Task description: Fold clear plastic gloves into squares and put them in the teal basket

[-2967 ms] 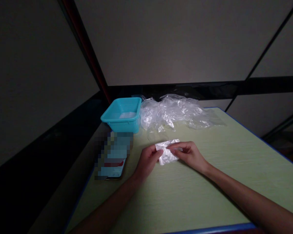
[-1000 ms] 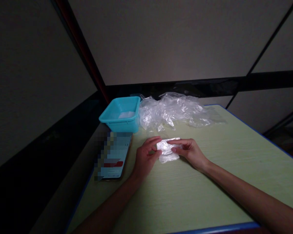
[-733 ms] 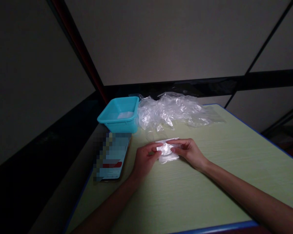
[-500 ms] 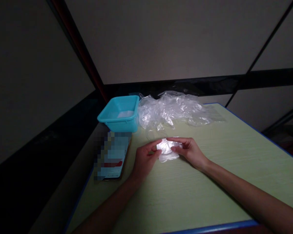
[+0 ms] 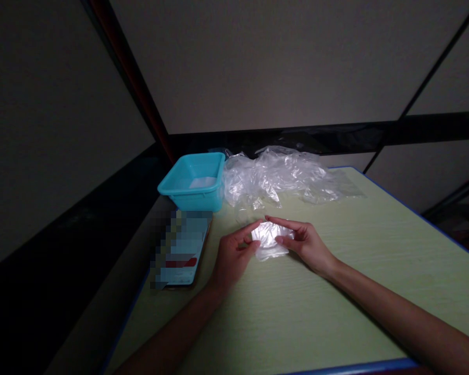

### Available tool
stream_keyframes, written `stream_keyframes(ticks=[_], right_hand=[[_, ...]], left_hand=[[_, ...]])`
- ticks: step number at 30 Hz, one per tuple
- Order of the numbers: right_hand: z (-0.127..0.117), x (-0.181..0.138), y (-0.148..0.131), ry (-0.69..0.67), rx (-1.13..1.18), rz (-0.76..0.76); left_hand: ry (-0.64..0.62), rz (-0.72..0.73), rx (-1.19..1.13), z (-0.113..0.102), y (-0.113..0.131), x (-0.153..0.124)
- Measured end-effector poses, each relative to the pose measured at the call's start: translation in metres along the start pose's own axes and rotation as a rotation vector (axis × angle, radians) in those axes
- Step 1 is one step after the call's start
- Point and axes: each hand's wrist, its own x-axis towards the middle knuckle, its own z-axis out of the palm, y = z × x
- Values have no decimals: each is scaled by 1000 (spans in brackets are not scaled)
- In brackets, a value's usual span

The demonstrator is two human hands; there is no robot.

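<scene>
A small folded clear plastic bag (image 5: 270, 249) lies on the table at the middle of the view, shiny and roughly rectangular. My left hand (image 5: 234, 255) has its left edge between thumb and forefinger. From the other side, my right hand (image 5: 305, 244) holds the right part, its thumb on top and its forefinger along the far edge. The two forefinger tips nearly meet above the bag. Just beyond it, a loose piece of clear film (image 5: 250, 211) reaches toward the hands.
A heap of crumpled clear plastic bags (image 5: 285, 172) covers the table's back. Left of it stands a turquoise basin (image 5: 195, 200) with something white inside. A phone-like device (image 5: 187, 245), partly pixelated, lies left of my hands. The pale green table (image 5: 336, 323) has blue edges; walls rise behind and left.
My right forefinger has lifted slightly off the bag's far edge. Both hands keep their places around the bag, and the whole view has shifted a little.
</scene>
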Motion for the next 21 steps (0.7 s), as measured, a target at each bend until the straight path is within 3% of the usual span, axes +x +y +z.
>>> stream_keyframes(ticks=[10,21], right_hand=[[-2,2,3,0,77,-23],[-2,3,5,35,142,-29]], left_hand=[[-6,82,-3,-1,0,3],[28,51,-86,3,-5,5]])
